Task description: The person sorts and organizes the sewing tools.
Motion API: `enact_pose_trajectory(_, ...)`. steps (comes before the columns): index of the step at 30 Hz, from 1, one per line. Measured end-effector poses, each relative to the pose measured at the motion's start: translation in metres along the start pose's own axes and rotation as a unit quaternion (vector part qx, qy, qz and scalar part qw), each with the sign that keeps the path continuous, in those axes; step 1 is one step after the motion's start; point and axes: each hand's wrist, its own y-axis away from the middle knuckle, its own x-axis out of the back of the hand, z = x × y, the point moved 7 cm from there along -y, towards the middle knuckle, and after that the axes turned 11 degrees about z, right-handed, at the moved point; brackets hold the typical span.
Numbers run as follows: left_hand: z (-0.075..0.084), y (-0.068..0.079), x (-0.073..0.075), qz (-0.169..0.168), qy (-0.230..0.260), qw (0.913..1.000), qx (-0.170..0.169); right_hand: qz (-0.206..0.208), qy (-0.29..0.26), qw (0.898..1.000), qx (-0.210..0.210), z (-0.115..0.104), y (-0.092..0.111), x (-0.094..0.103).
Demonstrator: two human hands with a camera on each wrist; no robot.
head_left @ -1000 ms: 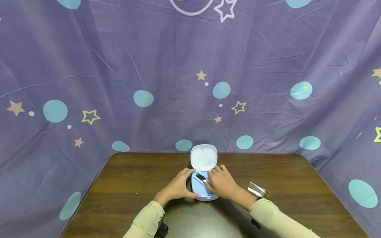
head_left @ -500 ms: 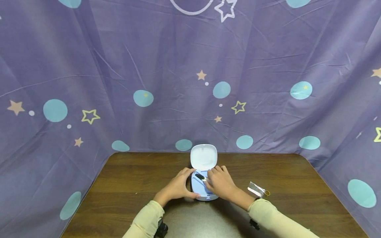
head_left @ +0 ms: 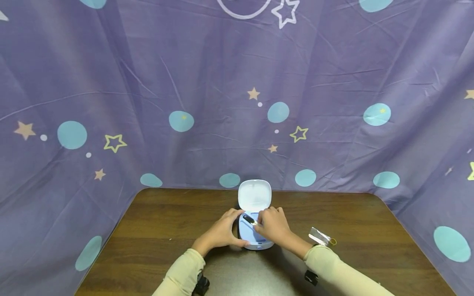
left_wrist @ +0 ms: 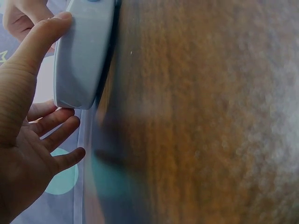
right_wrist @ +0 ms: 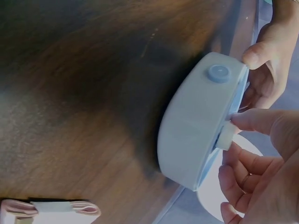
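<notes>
On the table stands a small white case (head_left: 259,246) with a light blue inside (head_left: 249,232). Its white lid (head_left: 254,195) is raised at the back. My left hand (head_left: 220,231) grips the case's left side, thumb on the front wall and fingertips at the back, also seen in the left wrist view. My right hand (head_left: 274,224) is over the right part of the case. Between its thumb and fingers it pinches a small whitish piece (right_wrist: 226,135), seen in the right wrist view. Beside those fingertips a black-ended piece (head_left: 249,219) slants across the inside; whether both are one thing I cannot tell.
Right of the case, near my right forearm, lies a shiny silvery packet (head_left: 319,237) with a gold-coloured ring (head_left: 333,241) at its end. The brown wooden table (head_left: 166,255) reaches back to a purple patterned curtain (head_left: 207,156).
My right wrist and forearm have shifted slightly left, and the fingers have turned a little over the case. The left hand keeps its hold. The head view has tilted slightly.
</notes>
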Motion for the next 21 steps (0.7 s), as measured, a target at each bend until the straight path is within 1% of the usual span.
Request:
enact_pose_trajectory(6,-0.0002,-0.0005,-0.0005,0.002,-0.003,1.0,-0.006,-0.001,0.007,1.0,-0.007,-0.0022,-0.0012,0.0042)
enact_pose_trajectory(14,-0.0001,-0.0002,-0.0007,0.007,-0.007,0.9998,-0.015,0.003,0.012,1.0,-0.002,-0.0023,-0.0006,0.0025)
enact_pose_trajectory(21,0.0005,-0.0006,0.0,0.007,0.003,1.0,-0.006,0.008,0.009,1.0,0.003,-0.0017,-0.0003,0.0004)
